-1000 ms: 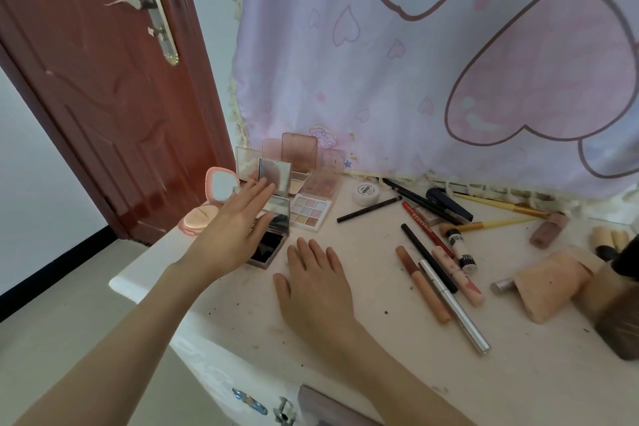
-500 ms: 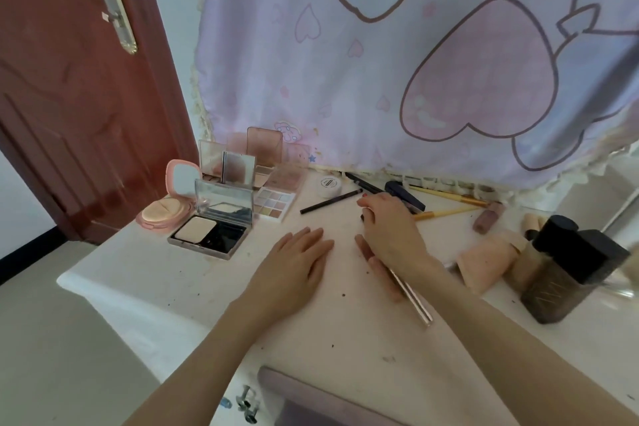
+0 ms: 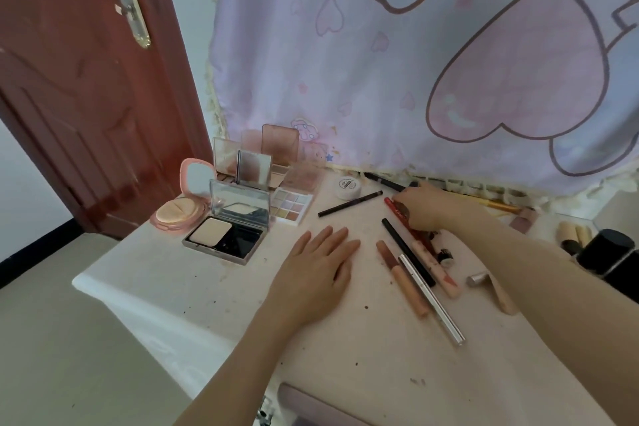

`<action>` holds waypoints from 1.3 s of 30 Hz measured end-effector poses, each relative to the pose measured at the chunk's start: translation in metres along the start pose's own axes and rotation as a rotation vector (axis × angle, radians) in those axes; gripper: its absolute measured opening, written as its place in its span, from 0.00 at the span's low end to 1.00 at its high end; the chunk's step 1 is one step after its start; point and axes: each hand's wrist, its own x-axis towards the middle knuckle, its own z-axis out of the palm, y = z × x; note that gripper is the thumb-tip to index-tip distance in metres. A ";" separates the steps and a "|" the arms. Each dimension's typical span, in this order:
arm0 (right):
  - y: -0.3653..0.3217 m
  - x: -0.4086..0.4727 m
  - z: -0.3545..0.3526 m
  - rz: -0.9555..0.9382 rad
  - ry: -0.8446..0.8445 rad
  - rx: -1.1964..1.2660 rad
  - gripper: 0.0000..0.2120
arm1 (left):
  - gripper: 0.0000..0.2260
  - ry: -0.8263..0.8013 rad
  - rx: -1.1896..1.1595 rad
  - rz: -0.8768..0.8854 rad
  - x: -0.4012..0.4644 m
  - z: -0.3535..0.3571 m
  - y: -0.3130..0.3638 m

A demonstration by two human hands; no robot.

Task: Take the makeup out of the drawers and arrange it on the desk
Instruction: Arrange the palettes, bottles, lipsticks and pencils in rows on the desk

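- The right hand (image 3: 423, 206) lies over the red pencil (image 3: 397, 209) at the back of the desk (image 3: 214, 290), fingers bent down around it; it appears to pinch the pencil, though the fingertips are partly hidden
- The left hand (image 3: 316, 275) rests flat on the desk with straight fingers, holding nothing
- Risk: the red pencil lies in a tight fan with the black pencil (image 3: 408, 256), the silver pen (image 3: 432, 299) and two pinkish lip sticks (image 3: 403, 278); dragging it out sideways could likely knock these askew or roll them toward the front edge
- Risk: the right forearm crosses low over the small white-capped tube (image 3: 446, 257) and the silver-capped tube (image 3: 479, 278); a careless pull back could sweep them off
- Risk: the open powder compact (image 3: 226, 235) stands with its lid up just beside the left hand's reach, so a nudge could snap it shut or push it to the desk's left edge
- Count, open cases at the left: one pink round compact (image 3: 179, 213), one powder compact, one eyeshadow palette (image 3: 290, 206), and at least two more mirrored cases behind, too overlapped to count surely
- Count, slender sticks in plain sight: a loose black liner (image 3: 349, 203), the red pencil, the black pencil, the silver pen, two pinkish sticks, a dark pen (image 3: 383, 180) by the curtain (image 3: 380, 79), a gold-handled one (image 3: 498, 205)
- One white jar (image 3: 347, 185), one dark bottle (image 3: 605, 252)
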 end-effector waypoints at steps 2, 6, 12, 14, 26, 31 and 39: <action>0.001 0.002 -0.003 0.001 -0.002 -0.018 0.13 | 0.20 0.000 -0.010 -0.002 0.000 0.000 0.000; 0.006 0.007 0.000 0.020 0.045 0.019 0.12 | 0.19 0.006 -0.014 -0.005 -0.001 -0.001 0.000; 0.009 0.003 0.002 0.045 0.296 0.292 0.06 | 0.19 0.003 -0.031 -0.005 0.000 0.000 -0.003; 0.002 -0.003 -0.002 0.066 0.466 0.509 0.08 | 0.19 0.005 -0.053 -0.008 0.000 0.000 -0.004; -0.108 -0.054 0.027 -0.082 0.340 1.934 0.12 | 0.14 0.422 -0.856 -0.278 -0.008 -0.022 -0.009; -0.111 -0.059 0.033 -0.224 0.165 2.074 0.15 | 0.24 0.393 -0.870 -0.172 -0.013 -0.027 -0.009; -0.106 -0.057 0.041 -0.203 0.070 2.100 0.17 | 0.26 0.277 -0.703 -0.070 -0.015 -0.028 -0.001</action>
